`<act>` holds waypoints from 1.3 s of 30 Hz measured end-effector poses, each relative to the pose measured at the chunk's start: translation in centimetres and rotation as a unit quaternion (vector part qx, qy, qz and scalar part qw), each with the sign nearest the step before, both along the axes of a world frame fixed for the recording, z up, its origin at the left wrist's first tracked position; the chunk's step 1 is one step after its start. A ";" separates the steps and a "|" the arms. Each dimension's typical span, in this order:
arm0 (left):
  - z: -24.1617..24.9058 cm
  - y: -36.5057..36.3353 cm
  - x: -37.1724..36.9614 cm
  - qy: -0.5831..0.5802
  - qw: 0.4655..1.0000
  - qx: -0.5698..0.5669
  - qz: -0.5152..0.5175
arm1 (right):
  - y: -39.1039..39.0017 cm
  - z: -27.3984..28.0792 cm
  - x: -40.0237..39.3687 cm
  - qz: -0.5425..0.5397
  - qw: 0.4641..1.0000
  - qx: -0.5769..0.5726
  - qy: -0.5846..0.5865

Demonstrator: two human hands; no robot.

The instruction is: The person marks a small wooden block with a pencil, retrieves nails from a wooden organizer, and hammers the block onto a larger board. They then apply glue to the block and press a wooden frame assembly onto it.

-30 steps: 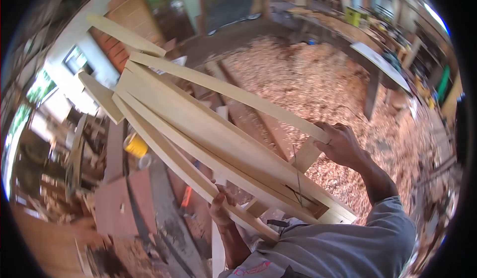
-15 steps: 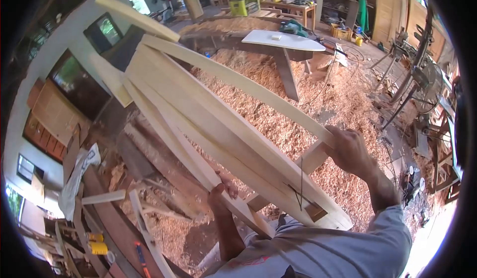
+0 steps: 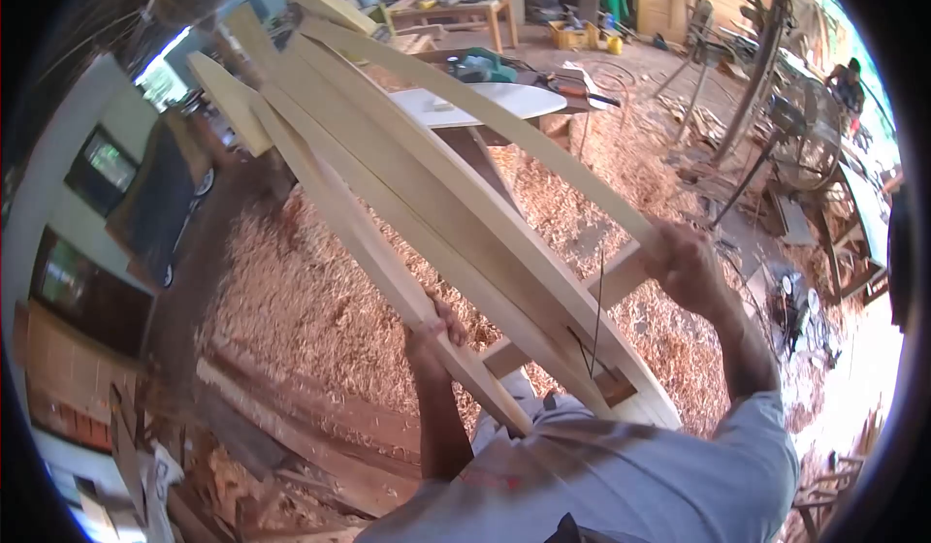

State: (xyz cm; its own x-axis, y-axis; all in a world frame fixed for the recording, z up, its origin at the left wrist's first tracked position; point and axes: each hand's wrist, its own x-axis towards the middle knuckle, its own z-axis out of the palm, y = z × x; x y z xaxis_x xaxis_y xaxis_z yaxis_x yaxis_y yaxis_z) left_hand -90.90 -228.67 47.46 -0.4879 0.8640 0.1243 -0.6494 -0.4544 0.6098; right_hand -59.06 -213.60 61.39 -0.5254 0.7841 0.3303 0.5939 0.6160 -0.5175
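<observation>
A long pale wooden frame (image 3: 427, 189) slants from the upper left down to my body, with side rails and short crosspieces. My left hand (image 3: 436, 335) is wrapped round the left rail (image 3: 335, 194). Round the lower end of the curved right rail (image 3: 504, 121) my right hand (image 3: 684, 267) is closed, beside a crosspiece. A rectangular slot (image 3: 615, 386) and a thin dark rod (image 3: 597, 315) show near the frame's lower end, which lies close to my shirt.
Wood shavings (image 3: 291, 281) cover the floor. Beyond the frame stands a white-topped table (image 3: 524, 102) with a green tool (image 3: 480, 65). A standing fan (image 3: 805, 131) and a person (image 3: 850, 87) are at the right. Timber beams (image 3: 320, 436) lie at the lower left.
The view has swung left to right across the room, so the background sits differently. The frame's far end appears higher and farther from the wall. Both hands keep their hold on the rails.
</observation>
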 end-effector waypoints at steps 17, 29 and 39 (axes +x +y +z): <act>-0.2 32.3 -17.3 0.018 0.999 0.022 -0.042 | 33.8 2.3 -15.4 0.156 0.977 -0.143 0.021; 0.1 61.3 -22.2 -0.015 0.993 -0.099 0.069 | 50.1 13.4 -27.1 0.162 0.986 -0.042 0.013; -10.0 71.9 -23.1 -0.197 0.970 0.016 -0.143 | 53.3 10.5 -34.9 0.162 0.953 0.122 -0.227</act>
